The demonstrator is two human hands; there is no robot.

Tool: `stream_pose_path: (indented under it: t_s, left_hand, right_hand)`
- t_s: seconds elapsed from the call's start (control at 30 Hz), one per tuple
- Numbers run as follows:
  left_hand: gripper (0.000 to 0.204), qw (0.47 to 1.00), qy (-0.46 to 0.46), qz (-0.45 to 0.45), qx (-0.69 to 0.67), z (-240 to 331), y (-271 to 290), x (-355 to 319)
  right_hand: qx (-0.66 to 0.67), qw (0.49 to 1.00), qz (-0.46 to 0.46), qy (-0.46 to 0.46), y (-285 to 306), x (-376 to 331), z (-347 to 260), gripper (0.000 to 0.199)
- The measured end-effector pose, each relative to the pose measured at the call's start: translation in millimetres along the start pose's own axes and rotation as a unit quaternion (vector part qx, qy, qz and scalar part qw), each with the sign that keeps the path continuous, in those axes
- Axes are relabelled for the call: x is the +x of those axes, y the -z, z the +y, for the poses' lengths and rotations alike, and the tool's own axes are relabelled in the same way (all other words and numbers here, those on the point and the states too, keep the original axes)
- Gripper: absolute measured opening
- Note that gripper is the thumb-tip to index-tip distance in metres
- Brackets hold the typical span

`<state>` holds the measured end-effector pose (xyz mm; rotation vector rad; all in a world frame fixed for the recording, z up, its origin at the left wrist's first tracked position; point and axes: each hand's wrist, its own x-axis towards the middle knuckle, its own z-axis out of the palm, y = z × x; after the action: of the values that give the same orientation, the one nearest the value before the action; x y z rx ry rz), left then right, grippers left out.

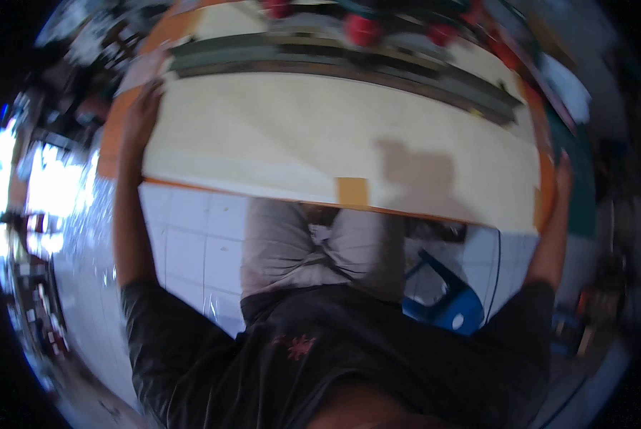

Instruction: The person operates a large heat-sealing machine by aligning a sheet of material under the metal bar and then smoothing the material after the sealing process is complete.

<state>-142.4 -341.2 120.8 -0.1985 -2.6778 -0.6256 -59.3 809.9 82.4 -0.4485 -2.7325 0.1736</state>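
Note:
A wide cream sheet (263,121) lies over an orange board (114,154) in front of me, with a tan tape patch (352,191) at its near edge. My left hand (143,111) is at the sheet's left edge, touching or close to it. At the right edge, beside the orange border, is my right hand (563,175). Motion smears the fingers of both hands, so their grip is unclear. Across the far part of the sheet runs a long grey-green bar (349,68), with a shadow falling on the sheet nearer to me.
Red rounded parts (363,30) stand beyond the bar. A dark green surface (581,193) extends past the board on the right. Below are a blue plastic stool (449,297) and white floor tiles (184,222). Blurred clutter fills the far left, near a bright opening.

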Motion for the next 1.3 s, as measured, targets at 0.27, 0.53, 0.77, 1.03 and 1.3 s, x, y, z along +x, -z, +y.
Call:
stream_pose_path:
  t_s: [0.27,0.53,0.77,1.03,1.3]
  left_hand:
    - [0.048,0.999,0.005,-0.041,0.011,-4.6,-0.1,6.4]
    - [0.047,0.999,0.009,-0.037,0.018,-21.6,-3.8,14.8]
    - [0.046,0.999,0.018,-0.039,-0.007,-3.8,3.7,6.2]
    - [0.047,0.997,0.065,-0.028,0.041,9.4,4.8,3.3]
    - [0.043,0.998,0.059,-0.014,0.020,10.8,5.5,-2.4]
  right_hand:
    - [-0.067,0.973,-0.020,-0.221,35.1,-28.2,-76.2,0.071]
    - [-0.055,0.967,-0.018,-0.250,48.2,-34.7,-108.8,0.076]
    - [-0.062,0.968,-0.037,-0.241,45.6,-27.9,-102.7,0.076]
    - [-0.033,0.978,-0.020,-0.206,38.8,-22.1,-82.6,0.076]
    - [0.011,0.989,-0.041,-0.143,19.8,-6.2,-28.3,0.076]
